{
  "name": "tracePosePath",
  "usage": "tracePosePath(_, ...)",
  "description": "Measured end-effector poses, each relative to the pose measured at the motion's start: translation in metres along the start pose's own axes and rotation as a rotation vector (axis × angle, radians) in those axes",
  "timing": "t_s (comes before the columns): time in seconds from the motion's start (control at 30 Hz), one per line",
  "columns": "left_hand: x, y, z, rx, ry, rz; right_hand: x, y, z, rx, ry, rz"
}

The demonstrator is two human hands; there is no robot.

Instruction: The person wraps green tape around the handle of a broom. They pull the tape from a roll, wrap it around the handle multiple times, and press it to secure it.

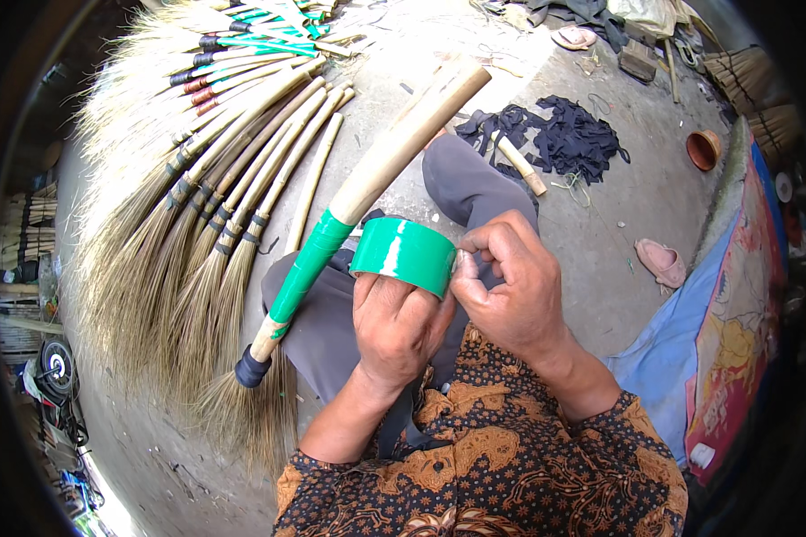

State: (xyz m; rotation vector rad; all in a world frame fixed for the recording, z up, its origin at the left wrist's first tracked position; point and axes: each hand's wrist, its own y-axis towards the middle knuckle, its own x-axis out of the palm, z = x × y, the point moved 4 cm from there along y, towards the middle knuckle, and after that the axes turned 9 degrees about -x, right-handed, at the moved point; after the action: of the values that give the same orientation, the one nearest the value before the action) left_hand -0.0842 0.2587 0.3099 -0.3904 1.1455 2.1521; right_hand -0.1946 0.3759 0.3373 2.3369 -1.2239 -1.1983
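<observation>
My left hand (394, 327) has its fingers up inside a roll of glossy green tape (405, 253), holding it in front of my lap. At the roll's right edge, my right hand (513, 282) pinches with thumb and forefinger, close to or on the tape's end; the exact contact is too small to make out. Across my left leg leans a broom (376, 174) with a thick pale wooden handle. Green tape wraps its lower handle, dark binding circles the neck, and its bristles spread below. Neither hand touches the broom.
Several brooms (233, 188) lie fanned out on the left, some with green-wrapped handles. Dark cloth strips (569, 139) and a short wooden stick (519, 166) lie ahead on the concrete floor. Rightward are a clay pot (703, 150), a pink sandal (661, 262) and a blue sheet (667, 331).
</observation>
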Motion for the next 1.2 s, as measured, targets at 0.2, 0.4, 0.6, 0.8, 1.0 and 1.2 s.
tracePosePath(0.2,0.002,-0.002,-0.003,-0.040,-0.038,0.012,-0.003,0.000,0.000,0.030,0.050,0.005)
tracePosePath(0.4,0.002,-0.002,-0.001,-0.024,-0.002,0.035,-0.005,-0.001,-0.003,0.093,0.067,-0.030)
tracePosePath(0.6,-0.001,0.000,0.001,0.001,0.019,-0.009,-0.005,0.001,-0.004,0.060,0.039,-0.029)
tracePosePath(0.8,-0.002,0.002,-0.002,0.038,-0.004,-0.067,0.000,0.000,0.001,0.009,0.054,-0.012)
tracePosePath(1.0,-0.003,-0.004,-0.001,0.043,-0.024,-0.009,-0.003,0.000,0.019,0.083,0.045,0.002)
tracePosePath(1.2,0.005,-0.023,-0.018,-0.578,-0.868,0.005,0.002,-0.006,0.023,0.158,0.500,-0.160)
